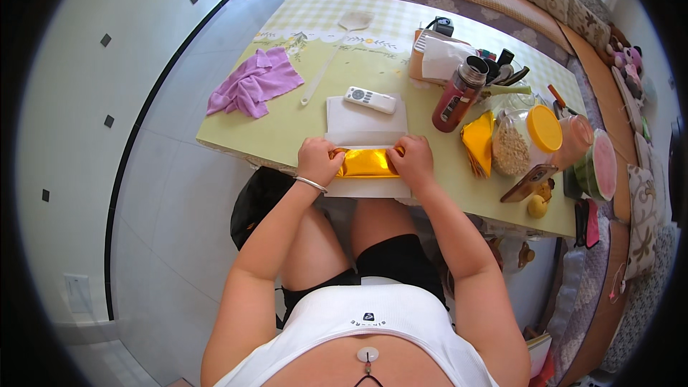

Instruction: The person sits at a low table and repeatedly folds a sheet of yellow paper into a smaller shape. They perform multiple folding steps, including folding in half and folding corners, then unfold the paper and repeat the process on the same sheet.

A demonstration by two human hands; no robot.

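Observation:
A strip of shiny gold foil paper [367, 163] stretches between my two hands at the table's near edge. My left hand [319, 162], with a silver bangle at the wrist, pinches its left end. At the other end, my right hand [413, 161] grips the foil with curled fingers. The foil looks folded or rolled over, and its ends are hidden by my fingers. Beneath it lie white sheets of paper [362, 129], reaching past the table edge toward me. A white remote control [370, 99] rests on the sheets' far part.
To the right stand a maroon thermos [459, 94], a stack of gold paper [477, 142], a yellow-lidded jar [510, 147], a leaning phone [529, 183] and a cut watermelon [597, 165]. A purple cloth [257, 84] and a white fly swatter [324, 72] lie to the left.

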